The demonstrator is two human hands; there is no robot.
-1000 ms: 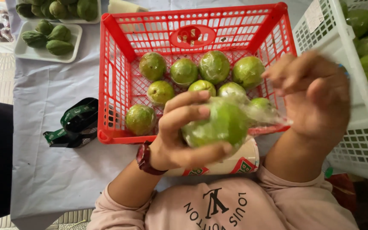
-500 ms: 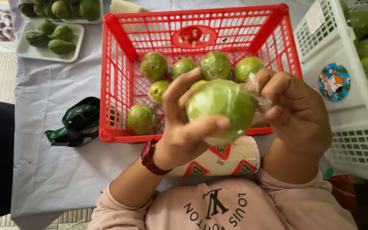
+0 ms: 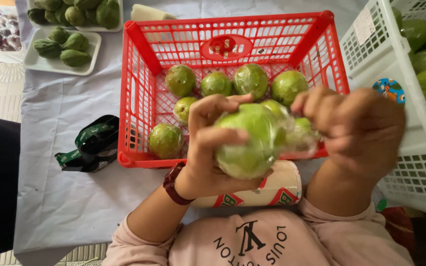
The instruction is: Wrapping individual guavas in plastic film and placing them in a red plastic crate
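Note:
My left hand (image 3: 208, 143) grips a large green guava (image 3: 250, 140) covered in clear plastic wrap, held above the near edge of a red plastic crate (image 3: 139, 74). My right hand (image 3: 358, 128) pinches the loose end of the wrap (image 3: 299, 135) at the fruit's right side. Several wrapped green guavas (image 3: 250, 80) lie inside the crate. A roll of wrap with a red and green printed label (image 3: 262, 189) lies on the table just below my hands.
A white crate (image 3: 410, 162) with green fruit stands at the right. White foam trays of green fruit (image 3: 60, 47) sit at the back left. A black and green tape dispenser (image 3: 92, 143) rests left of the red crate on the pale tablecloth (image 3: 65, 197).
The guava has turned in my left hand and dropped slightly. My right hand moved from beside the fruit outward to the right, drawing the wrap's end with it.

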